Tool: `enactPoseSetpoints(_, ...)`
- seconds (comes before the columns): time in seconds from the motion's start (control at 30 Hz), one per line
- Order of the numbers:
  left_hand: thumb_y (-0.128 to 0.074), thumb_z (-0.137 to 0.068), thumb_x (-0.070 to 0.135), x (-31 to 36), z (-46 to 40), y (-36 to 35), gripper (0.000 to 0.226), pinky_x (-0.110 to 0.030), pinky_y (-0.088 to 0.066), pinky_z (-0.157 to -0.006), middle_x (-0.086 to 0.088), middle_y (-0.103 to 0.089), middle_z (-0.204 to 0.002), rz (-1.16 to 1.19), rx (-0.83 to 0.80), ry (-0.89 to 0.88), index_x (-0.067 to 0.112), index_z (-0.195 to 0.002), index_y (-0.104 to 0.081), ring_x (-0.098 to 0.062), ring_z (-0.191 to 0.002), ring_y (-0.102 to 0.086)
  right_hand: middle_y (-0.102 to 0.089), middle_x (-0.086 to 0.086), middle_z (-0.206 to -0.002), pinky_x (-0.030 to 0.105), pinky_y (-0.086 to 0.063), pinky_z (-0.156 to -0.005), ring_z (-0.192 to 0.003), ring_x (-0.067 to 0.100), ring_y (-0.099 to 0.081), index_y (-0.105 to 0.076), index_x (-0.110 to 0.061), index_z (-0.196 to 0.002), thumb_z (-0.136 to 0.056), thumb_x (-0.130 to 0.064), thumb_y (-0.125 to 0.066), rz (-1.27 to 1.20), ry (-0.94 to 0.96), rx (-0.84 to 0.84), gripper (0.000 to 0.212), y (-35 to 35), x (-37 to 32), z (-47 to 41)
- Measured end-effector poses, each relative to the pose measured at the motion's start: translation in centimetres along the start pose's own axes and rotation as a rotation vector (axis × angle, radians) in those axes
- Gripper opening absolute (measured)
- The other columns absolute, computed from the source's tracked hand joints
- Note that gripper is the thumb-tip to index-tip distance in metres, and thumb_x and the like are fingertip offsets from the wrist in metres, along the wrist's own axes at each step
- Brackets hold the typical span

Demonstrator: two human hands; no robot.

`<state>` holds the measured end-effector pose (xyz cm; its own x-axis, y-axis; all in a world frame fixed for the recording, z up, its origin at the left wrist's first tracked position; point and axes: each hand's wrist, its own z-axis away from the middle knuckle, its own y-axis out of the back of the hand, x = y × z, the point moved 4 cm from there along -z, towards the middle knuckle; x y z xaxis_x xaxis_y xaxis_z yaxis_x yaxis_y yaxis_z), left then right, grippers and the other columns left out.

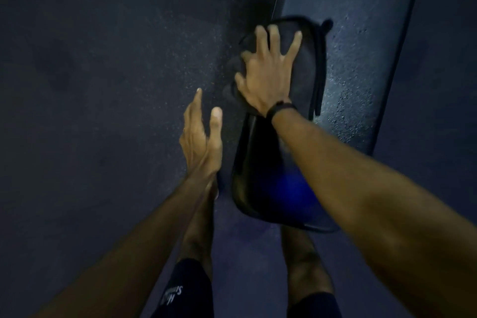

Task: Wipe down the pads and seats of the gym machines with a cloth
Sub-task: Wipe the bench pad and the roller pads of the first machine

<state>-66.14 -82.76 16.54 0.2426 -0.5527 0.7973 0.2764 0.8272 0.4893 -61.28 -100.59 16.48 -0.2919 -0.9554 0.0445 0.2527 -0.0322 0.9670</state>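
The right hand (268, 72) lies flat with its fingers spread wide, pressing a dark cloth (233, 85) onto the upper end of a black padded seat (260, 183). The cloth shows mostly at the hand's left side, where it bunches out past the thumb and hangs over the seat's edge; how far it reaches under the palm cannot be told in the dim light. A dark band (280, 108) circles the right wrist. The left hand (202, 137) hovers just beside the seat's left edge, apart from it, fingers straight and relaxed, thumb raised, holding nothing. The seat has a raised piped rim and a faint blue sheen on its lower half. A black strap (318, 70) runs along the seat's upper right side. To the right, a long dark panel (361, 59) with a speckled surface stretches away toward the top of the view. Speckled rubber floor (103, 85) fills the left. Below, the person's bare legs and dark shorts (191, 292) show.
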Motion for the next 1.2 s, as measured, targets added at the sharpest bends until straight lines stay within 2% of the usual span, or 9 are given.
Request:
enactPoseSetpoints(0.17, -0.028, -0.093, 0.078, -0.3, 0.7, 1.2, 0.072, -0.052, -0.037, -0.114, 0.011, -0.032, -0.159, -0.02, -0.02, -0.003, 0.042, -0.155, -0.028, -0.012, -0.143, -0.038, -0.062, 0.009, -0.125, 0.066, -0.003, -0.119, -0.145, 0.035, -0.03, -0.071, -0.013, -0.121, -0.091, -0.049, -0.046, -0.033, 0.329, -0.157, 0.053, -1.0, -4.9, 12.4)
enactPoseSetpoints(0.27, -0.026, -0.091, 0.08, -0.3, 0.7, 2.0, 0.073, -0.053, -0.037, -0.113, 0.011, -0.032, -0.159, -0.026, -0.021, 0.034, 0.044, -0.155, -0.027, -0.014, -0.142, -0.04, -0.067, 0.008, -0.113, 0.057, -0.014, -0.114, -0.134, 0.033, -0.045, -0.077, -0.015, -0.103, -0.088, -0.053, -0.051, -0.037, 0.533, -0.299, 0.049, -1.6, -5.2, 14.2)
enactPoseSetpoints(0.4, -0.029, -0.093, 0.075, -0.1, 0.0, 2.4, 0.071, -0.052, -0.038, -0.113, 0.009, -0.036, -0.157, -0.024, 0.0, 0.006, 0.04, -0.155, -0.031, -0.015, -0.139, -0.043, -0.064, 0.012, -0.12, 0.058, -0.013, -0.119, -0.132, 0.033, -0.04, -0.072, -0.013, -0.113, -0.094, -0.054, -0.042, 0.206, 0.326, -0.242, 0.054, 0.0, -2.7, 1.8)
enactPoseSetpoints(0.5, -0.03, -0.094, 0.072, -0.7, 0.1, 2.3, 0.069, -0.052, -0.037, -0.113, 0.009, -0.037, -0.156, -0.017, -0.007, 0.023, 0.039, -0.155, -0.031, -0.015, -0.139, -0.043, -0.067, 0.011, -0.114, 0.061, -0.008, -0.12, -0.131, 0.035, -0.04, -0.073, -0.015, -0.11, -0.093, -0.052, -0.045, 0.263, 0.203, -0.217, 0.05, -0.1, -2.7, 0.9)
enactPoseSetpoints(0.7, -0.025, -0.09, 0.081, -0.4, 0.9, 2.5, 0.076, -0.056, -0.038, -0.11, 0.008, -0.038, -0.156, -0.032, -0.037, 0.027, 0.04, -0.154, -0.031, -0.017, -0.137, -0.046, -0.067, 0.003, -0.111, 0.058, -0.016, -0.112, -0.129, 0.028, -0.05, -0.077, -0.019, -0.1, -0.083, -0.059, -0.053, -0.106, 0.574, -0.26, 0.05, -1.7, -5.3, 16.8)
enactPoseSetpoints(0.9, -0.032, -0.094, 0.074, -0.1, -0.7, 2.1, 0.068, -0.054, -0.035, -0.114, 0.012, -0.04, -0.155, -0.031, -0.04, 0.017, 0.041, -0.153, -0.034, -0.013, -0.139, -0.044, -0.065, 0.008, -0.115, 0.067, -0.009, -0.116, -0.135, 0.03, -0.04, -0.078, -0.014, -0.102, -0.083, -0.059, -0.048, 0.067, 0.141, -0.163, 0.057, -0.4, -1.9, 2.9)
enactPoseSetpoints(1.07, -0.03, -0.09, 0.077, -0.5, 0.0, 2.3, 0.071, -0.055, -0.031, -0.117, 0.01, -0.042, -0.154, -0.053, -0.078, 0.079, 0.041, -0.15, -0.039, -0.013, -0.141, -0.04, -0.069, 0.003, -0.111, 0.06, -0.008, -0.119, -0.129, 0.03, -0.048, -0.076, -0.017, -0.108, -0.078, -0.055, -0.062, -0.157, 0.535, -0.309, 0.051, -1.1, -6.2, 17.8)
enactPoseSetpoints(1.13, -0.031, -0.09, 0.076, -0.4, -0.3, 2.3, 0.07, -0.055, -0.029, -0.117, 0.01, -0.043, -0.154, -0.049, -0.093, 0.083, 0.041, -0.149, -0.041, -0.013, -0.141, -0.041, -0.069, 0.002, -0.11, 0.056, -0.013, -0.116, -0.123, 0.027, -0.051, -0.076, -0.019, -0.109, -0.082, -0.059, -0.053, -0.1, 0.585, -0.302, 0.054, -1.6, -5.3, 15.0)
enactPoseSetpoints(1.2, -0.032, -0.089, 0.075, -0.2, -1.0, 2.2, 0.07, -0.053, -0.028, -0.118, 0.01, -0.043, -0.154, -0.046, -0.088, 0.085, 0.039, -0.149, -0.043, -0.012, -0.141, -0.04, -0.067, 0.006, -0.115, 0.056, -0.012, -0.119, -0.125, 0.028, -0.047, -0.073, -0.017, -0.113, -0.089, -0.061, -0.045, 0.023, 0.432, -0.254, 0.057, -0.9, -3.9, 7.6)
